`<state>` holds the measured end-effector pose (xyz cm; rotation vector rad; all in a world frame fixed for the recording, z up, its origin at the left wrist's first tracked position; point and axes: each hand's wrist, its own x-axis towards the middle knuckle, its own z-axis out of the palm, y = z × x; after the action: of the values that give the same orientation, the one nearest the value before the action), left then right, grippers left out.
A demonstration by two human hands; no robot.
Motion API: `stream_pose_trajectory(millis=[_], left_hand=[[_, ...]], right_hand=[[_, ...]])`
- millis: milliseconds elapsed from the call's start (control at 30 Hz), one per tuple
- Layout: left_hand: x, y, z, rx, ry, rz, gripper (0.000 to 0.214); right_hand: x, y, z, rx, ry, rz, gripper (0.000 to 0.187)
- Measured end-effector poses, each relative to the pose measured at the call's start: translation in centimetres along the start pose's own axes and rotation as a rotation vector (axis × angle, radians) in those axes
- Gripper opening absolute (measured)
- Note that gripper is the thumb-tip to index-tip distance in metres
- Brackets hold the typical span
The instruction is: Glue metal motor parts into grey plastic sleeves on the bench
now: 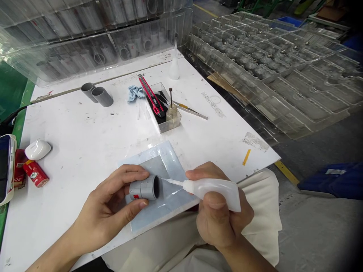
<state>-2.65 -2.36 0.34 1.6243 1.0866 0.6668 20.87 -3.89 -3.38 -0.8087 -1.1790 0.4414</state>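
Between the thumb and fingers of my left hand (110, 204) lies a short grey plastic tube (143, 189) with a small red mark on its side. Its open end faces right. My right hand (221, 211) grips a white squeeze bottle (217, 189) with a thin pointed nozzle. The nozzle tip points left and is right by the tube's open rim; whether it touches, I cannot tell. Below both hands a pale blue sheet (170, 158) with a grey patch lies at the table's near edge.
Two grey tubes (102, 97) stand farther back. A clear box (170, 126) holds a red utility knife (151, 96) and a small jar (172, 113); tweezers (193, 110) lie beside it. Another nozzle bottle (174, 68) stands behind. Tube-filled trays (113, 37) are stacked at the back.
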Motion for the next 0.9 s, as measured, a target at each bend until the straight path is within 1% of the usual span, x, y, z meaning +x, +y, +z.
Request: stream_pose_trajectory(millis=[167, 367, 667, 733, 900], left_hand=[[0.0, -0.1, -0.1, -0.006, 0.000, 0.013, 0.041], [0.0, -0.1, 0.1, -0.041, -0.005, 0.013, 0.043], [0.0, 0.4, 0.0, -0.025, 0.012, -0.009, 0.042], [-0.1, 0.4, 0.0, -0.023, 0.018, -0.013, 0.042], [-0.1, 0.3, 0.2, -0.050, 0.027, -0.029, 0.042]], right_hand=[[-0.3, -0.2, -0.1, 0.013, 0.002, 0.058, 0.032], [-0.5, -0.4, -0.3, -0.026, 0.014, 0.117, 0.027], [-0.3, -0.7, -0.6, 0.013, -0.034, 0.091, 0.029], [-0.2, -0.9, -0.8, 0.016, -0.046, 0.116, 0.028], [0.6, -1.6, -0.8, 0.030, -0.054, 0.228, 0.022]])
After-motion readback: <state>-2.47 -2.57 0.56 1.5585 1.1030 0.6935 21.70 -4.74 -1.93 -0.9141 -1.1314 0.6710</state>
